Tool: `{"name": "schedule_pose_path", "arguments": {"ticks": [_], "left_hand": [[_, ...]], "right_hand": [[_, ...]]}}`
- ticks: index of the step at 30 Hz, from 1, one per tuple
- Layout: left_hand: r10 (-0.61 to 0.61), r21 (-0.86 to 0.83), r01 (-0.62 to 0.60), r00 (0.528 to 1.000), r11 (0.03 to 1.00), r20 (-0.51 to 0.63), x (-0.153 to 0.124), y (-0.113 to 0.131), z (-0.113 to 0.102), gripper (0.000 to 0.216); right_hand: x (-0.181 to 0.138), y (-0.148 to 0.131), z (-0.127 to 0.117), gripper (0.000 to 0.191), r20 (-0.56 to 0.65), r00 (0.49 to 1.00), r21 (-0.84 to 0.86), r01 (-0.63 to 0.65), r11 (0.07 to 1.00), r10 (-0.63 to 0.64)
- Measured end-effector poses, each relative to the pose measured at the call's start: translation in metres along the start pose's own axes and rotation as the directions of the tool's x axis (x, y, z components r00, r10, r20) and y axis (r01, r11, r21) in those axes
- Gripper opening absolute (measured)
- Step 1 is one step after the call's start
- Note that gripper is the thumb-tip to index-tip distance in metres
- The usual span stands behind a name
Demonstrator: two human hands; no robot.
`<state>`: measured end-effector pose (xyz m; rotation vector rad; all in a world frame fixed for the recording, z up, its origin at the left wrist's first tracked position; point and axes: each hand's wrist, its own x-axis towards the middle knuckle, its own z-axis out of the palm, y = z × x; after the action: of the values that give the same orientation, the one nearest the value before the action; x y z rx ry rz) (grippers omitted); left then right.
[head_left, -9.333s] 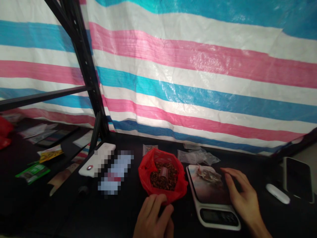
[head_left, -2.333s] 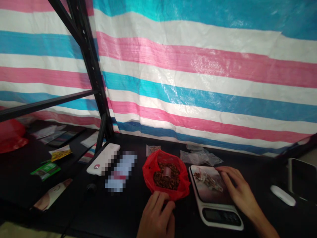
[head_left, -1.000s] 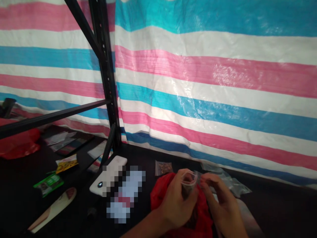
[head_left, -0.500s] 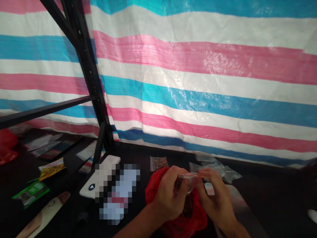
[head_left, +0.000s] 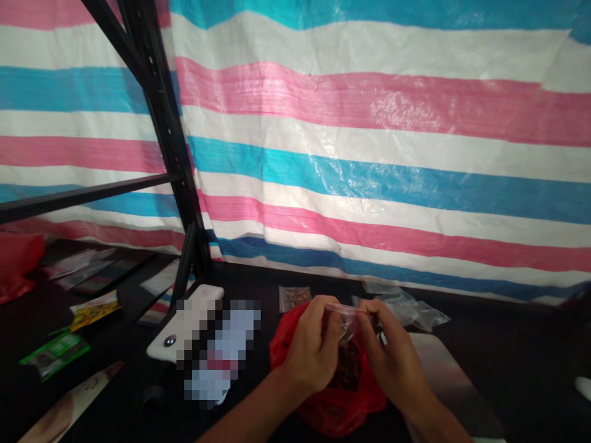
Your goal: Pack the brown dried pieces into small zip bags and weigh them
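Note:
Between my two hands is a small clear plastic bag (head_left: 346,323), its top edge stretched level from one set of fingertips to the other. My left hand (head_left: 314,347) pinches the left end of that edge, and my right hand (head_left: 390,351) grips the right end. Right below them lies an open red plastic bag (head_left: 339,412) with dark brown dried pieces (head_left: 346,369) inside. Whether the clear bag holds anything cannot be made out. A filled clear packet (head_left: 295,298) of brown bits lies just behind the red bag.
Several clear bags (head_left: 406,307) lie behind my right hand, and a flat metallic plate (head_left: 450,381) is to its right. Leftward are a white device (head_left: 203,299), a blurred-out pack (head_left: 242,338), a yellow packet (head_left: 96,311) and a green packet (head_left: 58,354). A black frame post (head_left: 168,132) rises behind.
My hands have drawn the clear bag's top edge straighter, and my fingers have shifted along it. More of the brown pieces below now shows. The view has moved slightly.

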<state>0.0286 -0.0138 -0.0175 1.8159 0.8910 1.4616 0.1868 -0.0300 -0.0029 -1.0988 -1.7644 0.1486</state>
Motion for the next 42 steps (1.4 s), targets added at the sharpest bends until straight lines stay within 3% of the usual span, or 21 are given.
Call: {"name": "schedule_pose_path", "arguments": {"ticks": [14,19,25,29,34,42], "left_hand": [[0.059,0.001,-0.059,0.998,0.998,0.015,-0.004,0.005,0.005,0.021],[0.100,0.011,-0.100,0.994,0.995,0.035,-0.004,0.006,0.002,0.021],[0.137,-0.066,-0.138,0.990,0.988,-0.025,-0.005,0.005,0.007,0.024],[0.099,-0.107,-0.101,0.995,0.989,-0.024,-0.008,0.009,0.010,0.026],[0.109,0.019,-0.108,0.993,0.994,-0.039,-0.005,0.017,0.004,0.025],[0.135,0.184,-0.119,0.988,0.976,-0.078,-0.004,0.013,0.007,0.026]], "right_hand": [[-0.002,-0.001,0.001,0.003,-0.046,0.988,-0.087,0.142,0.986,-0.146],[-0.003,-0.002,0.002,0.004,-0.013,0.989,-0.108,0.144,0.984,-0.146],[-0.002,0.000,0.001,0.007,0.053,0.990,-0.140,0.139,0.980,-0.132],[-0.002,0.000,-0.001,0.007,0.061,0.987,-0.152,0.154,0.976,-0.146],[0.000,0.000,-0.004,0.005,-0.013,0.994,-0.132,0.107,0.985,-0.110],[-0.002,0.002,-0.001,0.006,0.062,0.994,-0.089,0.094,0.992,-0.089]]}}
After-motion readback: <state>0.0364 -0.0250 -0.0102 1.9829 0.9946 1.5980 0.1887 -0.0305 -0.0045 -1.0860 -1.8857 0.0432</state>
